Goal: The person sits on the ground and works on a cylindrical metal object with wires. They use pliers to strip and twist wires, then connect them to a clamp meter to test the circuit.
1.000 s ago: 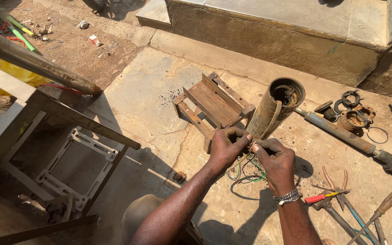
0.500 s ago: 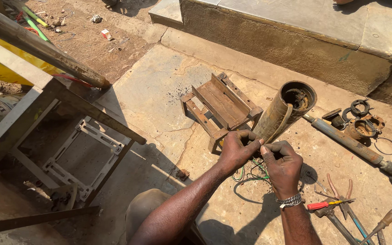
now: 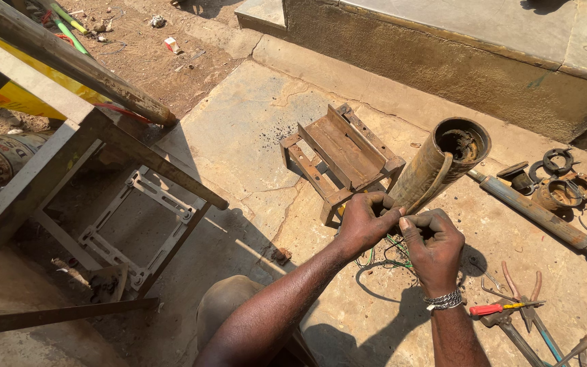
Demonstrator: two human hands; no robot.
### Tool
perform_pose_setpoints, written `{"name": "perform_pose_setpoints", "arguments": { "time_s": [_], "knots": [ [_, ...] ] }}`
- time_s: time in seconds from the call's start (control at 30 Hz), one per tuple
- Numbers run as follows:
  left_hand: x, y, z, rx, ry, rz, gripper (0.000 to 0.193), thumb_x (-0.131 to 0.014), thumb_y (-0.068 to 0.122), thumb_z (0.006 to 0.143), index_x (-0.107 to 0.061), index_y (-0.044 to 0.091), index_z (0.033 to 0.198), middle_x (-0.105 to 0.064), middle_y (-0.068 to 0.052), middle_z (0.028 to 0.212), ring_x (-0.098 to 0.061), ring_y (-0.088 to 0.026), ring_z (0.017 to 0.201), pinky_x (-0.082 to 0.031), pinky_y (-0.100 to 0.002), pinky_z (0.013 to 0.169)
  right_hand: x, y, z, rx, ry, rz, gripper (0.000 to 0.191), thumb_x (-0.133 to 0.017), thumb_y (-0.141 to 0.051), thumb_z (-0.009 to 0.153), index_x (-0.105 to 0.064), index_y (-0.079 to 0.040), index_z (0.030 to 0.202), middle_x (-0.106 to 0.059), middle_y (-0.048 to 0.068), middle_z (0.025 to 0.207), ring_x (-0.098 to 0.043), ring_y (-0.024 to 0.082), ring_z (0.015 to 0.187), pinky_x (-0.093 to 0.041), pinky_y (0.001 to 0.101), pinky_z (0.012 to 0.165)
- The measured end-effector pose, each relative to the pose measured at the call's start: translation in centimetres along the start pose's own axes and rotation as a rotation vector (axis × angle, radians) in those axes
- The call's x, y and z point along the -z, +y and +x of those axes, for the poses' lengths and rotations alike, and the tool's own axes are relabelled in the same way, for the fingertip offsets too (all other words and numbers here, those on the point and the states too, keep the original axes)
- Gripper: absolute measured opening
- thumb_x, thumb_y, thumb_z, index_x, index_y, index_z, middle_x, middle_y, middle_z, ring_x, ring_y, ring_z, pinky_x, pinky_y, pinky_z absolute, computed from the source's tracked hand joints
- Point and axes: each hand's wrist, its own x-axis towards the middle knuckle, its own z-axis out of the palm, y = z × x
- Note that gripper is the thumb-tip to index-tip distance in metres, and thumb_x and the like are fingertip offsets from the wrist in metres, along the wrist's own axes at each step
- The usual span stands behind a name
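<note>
A rusty metal cylinder (image 3: 436, 163) leans across a small wooden stool (image 3: 340, 156), its open end facing up and away from me. My left hand (image 3: 365, 223) and my right hand (image 3: 435, 246) meet at its lower end, fingers closed around something small there that I cannot make out. Thin green, dark and pale wires (image 3: 383, 261) hang out of that end onto the concrete below my hands. A beaded band circles my right wrist.
Pliers, a red-handled screwdriver (image 3: 504, 308) and other hand tools lie at the lower right. A long shaft (image 3: 545, 219) and several rusty rings and caps (image 3: 558, 183) sit to the right. A metal frame (image 3: 103, 170) stands at the left, a concrete step behind.
The view has shifted slightly, so the cylinder and my hands sit a little further right. My hands stay together at the cylinder's lower end.
</note>
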Motion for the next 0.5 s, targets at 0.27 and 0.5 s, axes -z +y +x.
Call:
{"name": "perform_pose_setpoints", "arguments": {
  "time_s": [0.27,0.5],
  "knots": [
    [0.6,-0.6,1.2,0.083,0.001,-0.324,0.022,-0.074,0.018,0.093,-0.070,-0.004,0.097,-0.071,-0.006,0.078,-0.067,-0.010,0.067,-0.056,-0.027,0.060,0.5,1.5,0.5,-0.207,-0.058,0.420,0.010,-0.075,-0.001,0.091,-0.073,0.004,0.100,-0.069,0.006,0.098,-0.069,0.011,0.089,-0.062,0.0270,0.083],
    [1.7,-0.7,1.6,0.170,0.083,-0.481,0.021,-0.074,0.018,0.093,-0.071,-0.003,0.098,-0.069,-0.005,0.075,-0.062,-0.009,0.061,-0.052,-0.025,0.054,-0.9,2.3,-0.2,-0.205,-0.028,0.323,0.019,-0.074,0.002,0.092,-0.075,0.005,0.111,-0.068,0.007,0.107,-0.066,0.012,0.095,-0.057,0.0247,0.083]
  ]
}}
